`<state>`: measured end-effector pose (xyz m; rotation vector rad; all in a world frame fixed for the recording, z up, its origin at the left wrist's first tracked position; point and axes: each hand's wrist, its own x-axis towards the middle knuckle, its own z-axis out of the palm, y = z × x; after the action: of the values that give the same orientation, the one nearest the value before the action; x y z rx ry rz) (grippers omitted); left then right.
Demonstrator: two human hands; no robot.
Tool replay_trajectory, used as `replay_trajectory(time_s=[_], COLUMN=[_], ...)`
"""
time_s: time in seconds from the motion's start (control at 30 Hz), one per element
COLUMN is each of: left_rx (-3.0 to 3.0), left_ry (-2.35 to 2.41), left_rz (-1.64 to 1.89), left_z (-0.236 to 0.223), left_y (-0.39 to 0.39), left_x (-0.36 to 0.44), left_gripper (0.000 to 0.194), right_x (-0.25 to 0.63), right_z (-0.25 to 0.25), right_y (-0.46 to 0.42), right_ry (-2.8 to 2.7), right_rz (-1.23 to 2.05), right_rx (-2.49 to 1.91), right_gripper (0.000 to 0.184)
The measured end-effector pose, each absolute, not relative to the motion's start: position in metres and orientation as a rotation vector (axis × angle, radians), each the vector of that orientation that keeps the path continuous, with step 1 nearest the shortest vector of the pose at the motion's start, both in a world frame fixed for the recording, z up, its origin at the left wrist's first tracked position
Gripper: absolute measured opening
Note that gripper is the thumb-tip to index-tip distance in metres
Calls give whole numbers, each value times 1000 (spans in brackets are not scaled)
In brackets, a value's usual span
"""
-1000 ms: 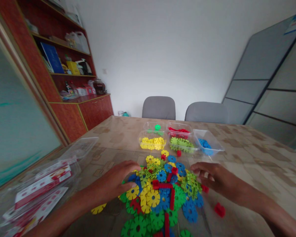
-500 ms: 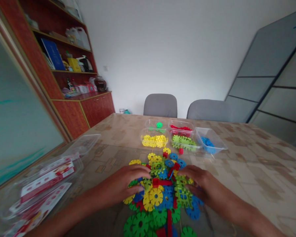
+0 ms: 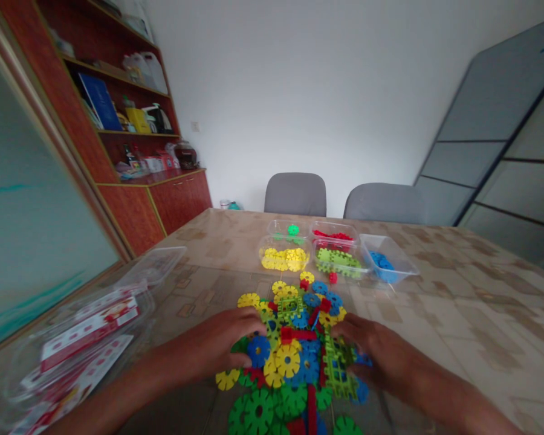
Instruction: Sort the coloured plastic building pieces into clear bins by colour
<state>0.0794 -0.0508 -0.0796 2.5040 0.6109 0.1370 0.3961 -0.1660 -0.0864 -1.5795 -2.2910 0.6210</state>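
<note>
Worktop [image 3: 457, 302] | your left hand [image 3: 222, 347] and right hand [image 3: 381, 356] lie spread on the pile [image 3: 294, 356] | tubs [image 3: 390, 260] beyond, chairs [image 3: 294, 193] behind, packets [image 3: 81, 338] left

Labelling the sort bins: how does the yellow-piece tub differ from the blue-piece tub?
The yellow-piece tub sits at the left of the tub cluster; the blue-piece tub sits at the right end.
The yellow-piece tub's floor is largely covered by yellow gear discs; the blue-piece tub holds a smaller heap of blue pieces with much bare floor.
The blue-piece tub lies angled to the others; the yellow-piece tub lines up with them.
Both are clear, open-topped plastic on the table.
</note>
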Motion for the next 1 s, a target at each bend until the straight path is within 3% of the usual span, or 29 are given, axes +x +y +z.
replay_trajectory(time_s=[0.13,0.3,0.5,0.73,0.83,1.0], left_rx=[2494,2492,2505,2543,2564,2585], left_ry=[620,608,603,606,629,695], left_rz=[142,135,160,122,161,313], left_z=[-80,-79,-83,-81,-81,-79], left_y=[-51,-52,-51,-50,-49,-48], left_x=[80,79,78,80,80,90], left_gripper=[38,39,38,34,29,34], right_x=[390,398,404,403,404,386], right_z=[-71,-52,-52,-61,-58,-55], right_y=[-163,-161,-172,-176,-177,-187], right_ry=[-2257,-2132,-2166,-2170,-2190,-2322], right_rz=[537,394,767,803,865,883], right_rx=[-1643,-1627,-1545,-1602,-1619,-1806], right_gripper=[15,22,28,34,48,92])
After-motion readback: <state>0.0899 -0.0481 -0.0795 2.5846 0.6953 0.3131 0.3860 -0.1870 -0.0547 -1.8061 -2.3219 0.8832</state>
